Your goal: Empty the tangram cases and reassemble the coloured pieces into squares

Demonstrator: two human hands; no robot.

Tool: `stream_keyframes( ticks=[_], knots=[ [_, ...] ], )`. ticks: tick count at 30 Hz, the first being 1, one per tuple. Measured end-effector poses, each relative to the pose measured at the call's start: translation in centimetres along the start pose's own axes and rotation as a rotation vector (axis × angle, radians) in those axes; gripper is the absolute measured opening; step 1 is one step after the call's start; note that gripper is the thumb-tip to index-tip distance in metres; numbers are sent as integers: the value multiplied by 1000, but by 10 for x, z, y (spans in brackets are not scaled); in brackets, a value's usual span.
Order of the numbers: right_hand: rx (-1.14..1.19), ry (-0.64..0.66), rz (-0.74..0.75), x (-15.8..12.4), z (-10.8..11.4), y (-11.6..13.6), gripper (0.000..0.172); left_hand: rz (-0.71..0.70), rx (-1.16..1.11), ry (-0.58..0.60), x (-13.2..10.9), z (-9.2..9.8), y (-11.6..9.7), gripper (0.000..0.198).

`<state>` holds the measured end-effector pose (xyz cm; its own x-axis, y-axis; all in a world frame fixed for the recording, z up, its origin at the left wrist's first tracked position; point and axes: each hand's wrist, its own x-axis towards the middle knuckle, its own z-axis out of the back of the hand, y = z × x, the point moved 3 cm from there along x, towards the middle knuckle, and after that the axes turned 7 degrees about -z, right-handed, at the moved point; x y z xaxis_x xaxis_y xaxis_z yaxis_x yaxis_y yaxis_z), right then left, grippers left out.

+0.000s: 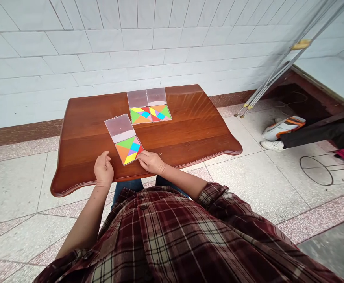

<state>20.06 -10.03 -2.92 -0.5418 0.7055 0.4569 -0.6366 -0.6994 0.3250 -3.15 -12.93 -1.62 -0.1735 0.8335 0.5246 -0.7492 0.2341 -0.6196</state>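
An opened plastic tangram case (129, 148) lies on the wooden table (184, 133), its clear lid (120, 128) folded out away from me. Its multicoloured pieces fill the near half. My right hand (151, 162) has its fingertips on the case's right corner and looks closed on it. My left hand (103, 169) rests at the table's near edge just left of the case, fingers curled and holding nothing. A second open tangram case (150, 114) lies farther back, out of reach of both fingertips.
Crutches (281, 67) lean at the right, beyond the table. Past them, a seated person's dark-trousered leg (322, 135) ends in a white shoe, beside a plastic bag (283, 128). A wire stand (316, 171) sits on the tiled floor. A tiled wall runs behind the table.
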Motion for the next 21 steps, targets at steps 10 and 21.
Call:
stream_keyframes(
  ticks=[10, 21],
  knots=[
    [6, 166, -130, 8, 7, 3, 22, -268, 112, 90, 5, -9, -11, 31],
    [370, -87, -668, 6, 28, -22, 24, -156, 206, 308, 3, -14, -27, 39]
  ],
)
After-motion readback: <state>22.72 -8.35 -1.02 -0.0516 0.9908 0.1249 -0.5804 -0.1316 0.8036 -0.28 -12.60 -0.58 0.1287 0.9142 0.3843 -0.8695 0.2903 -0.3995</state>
